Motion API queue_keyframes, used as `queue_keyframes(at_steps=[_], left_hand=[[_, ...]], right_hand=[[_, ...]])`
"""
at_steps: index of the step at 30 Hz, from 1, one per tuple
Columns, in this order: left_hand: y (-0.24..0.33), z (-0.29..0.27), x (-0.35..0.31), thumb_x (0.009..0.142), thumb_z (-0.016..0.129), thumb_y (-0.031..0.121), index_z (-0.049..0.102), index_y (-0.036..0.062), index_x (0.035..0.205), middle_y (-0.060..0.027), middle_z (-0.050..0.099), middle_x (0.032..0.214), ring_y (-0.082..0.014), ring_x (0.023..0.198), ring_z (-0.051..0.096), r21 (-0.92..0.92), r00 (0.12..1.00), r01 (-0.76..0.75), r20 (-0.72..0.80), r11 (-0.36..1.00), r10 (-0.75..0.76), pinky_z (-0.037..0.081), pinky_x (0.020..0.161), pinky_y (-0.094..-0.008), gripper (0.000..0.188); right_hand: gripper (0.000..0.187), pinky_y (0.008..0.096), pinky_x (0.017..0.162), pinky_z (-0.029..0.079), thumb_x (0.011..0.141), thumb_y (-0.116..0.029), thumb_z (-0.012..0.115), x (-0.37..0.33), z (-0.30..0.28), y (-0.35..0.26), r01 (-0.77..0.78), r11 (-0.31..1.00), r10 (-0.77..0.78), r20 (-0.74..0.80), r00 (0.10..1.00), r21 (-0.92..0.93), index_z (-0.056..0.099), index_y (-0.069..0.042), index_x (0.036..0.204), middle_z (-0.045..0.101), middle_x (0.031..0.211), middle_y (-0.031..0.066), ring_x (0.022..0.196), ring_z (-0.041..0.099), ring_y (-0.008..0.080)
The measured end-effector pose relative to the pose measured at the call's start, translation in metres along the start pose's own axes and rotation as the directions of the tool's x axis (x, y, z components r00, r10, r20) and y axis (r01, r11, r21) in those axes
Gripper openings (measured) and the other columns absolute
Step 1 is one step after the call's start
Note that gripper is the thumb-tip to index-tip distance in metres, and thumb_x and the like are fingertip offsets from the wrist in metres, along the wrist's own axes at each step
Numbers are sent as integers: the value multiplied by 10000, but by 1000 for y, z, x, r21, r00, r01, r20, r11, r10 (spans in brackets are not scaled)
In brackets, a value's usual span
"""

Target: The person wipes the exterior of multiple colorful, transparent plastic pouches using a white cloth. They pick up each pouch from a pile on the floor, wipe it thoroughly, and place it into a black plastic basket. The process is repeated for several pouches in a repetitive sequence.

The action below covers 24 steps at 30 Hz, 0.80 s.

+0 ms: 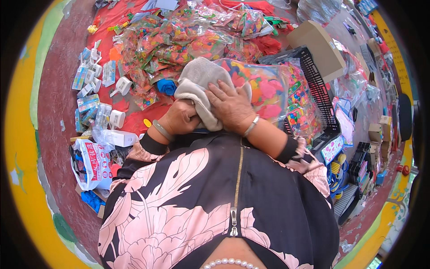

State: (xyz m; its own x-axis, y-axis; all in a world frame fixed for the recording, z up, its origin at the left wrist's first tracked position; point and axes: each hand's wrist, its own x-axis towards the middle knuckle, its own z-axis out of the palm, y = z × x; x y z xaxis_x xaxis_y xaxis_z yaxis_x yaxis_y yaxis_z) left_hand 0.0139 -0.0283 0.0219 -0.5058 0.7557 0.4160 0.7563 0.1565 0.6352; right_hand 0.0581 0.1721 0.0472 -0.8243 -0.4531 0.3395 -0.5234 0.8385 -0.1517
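In front of my chest is a soft grey knitted cloth [204, 74] with a rounded top and a folded lower edge, rather like a cap. My left hand [182, 117] is closed on its lower left edge, and the fingertips are tucked out of sight. Flat on the cloth's right side lies my right hand [230, 105], fingers stretched and a little apart. Just behind that hand is a large clear bag [264, 89] full of bright, multicoloured pieces. A crumpled blue item [166, 87] lies left of the cloth.
Beyond my hands, many clear packets of coloured pieces [179, 45] cover a red cloth [107, 27]. A black plastic crate [316, 83] with packets and an open cardboard box [318, 49] stand at right. White-handled items [121, 86] and a printed white bag [92, 163] lie at left.
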Motion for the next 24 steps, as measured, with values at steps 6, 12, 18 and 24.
queue_keyframes(at_steps=[6,12,18,24], left_hand=[[-1,1,3,617,589,-35,664,30,801,-118,660,895,-308,927,613,25,1000,6,-16,1000,-6,494,821,-373,208],[-1,6,3,600,546,-75,656,3,781,-120,669,894,-303,967,614,-45,998,14,-61,999,-16,484,856,-376,225],[-2,5,-2,607,537,-83,654,-3,790,-120,672,905,-304,984,609,-66,996,45,-77,997,-50,478,866,-387,231],[1,6,-1,612,530,-85,655,3,811,-117,669,929,-297,1008,599,-98,992,70,-94,993,-79,465,888,-383,251]], right_hand=[[467,441,898,341,810,-168,505,-11,22,7,-44,994,53,79,995,-102,494,-49,1262,453,1360,91,1256,423,262],[457,453,930,326,816,-168,469,-12,17,27,-262,898,303,66,951,-352,497,-63,1260,468,1348,99,1265,415,258],[436,471,946,343,817,-175,488,-27,-19,42,-465,815,505,31,862,-346,538,-73,1238,513,1304,101,1211,470,256],[292,372,811,468,757,-126,547,-85,-31,102,-627,762,637,11,771,-162,659,-80,1023,629,1067,115,978,574,305]])
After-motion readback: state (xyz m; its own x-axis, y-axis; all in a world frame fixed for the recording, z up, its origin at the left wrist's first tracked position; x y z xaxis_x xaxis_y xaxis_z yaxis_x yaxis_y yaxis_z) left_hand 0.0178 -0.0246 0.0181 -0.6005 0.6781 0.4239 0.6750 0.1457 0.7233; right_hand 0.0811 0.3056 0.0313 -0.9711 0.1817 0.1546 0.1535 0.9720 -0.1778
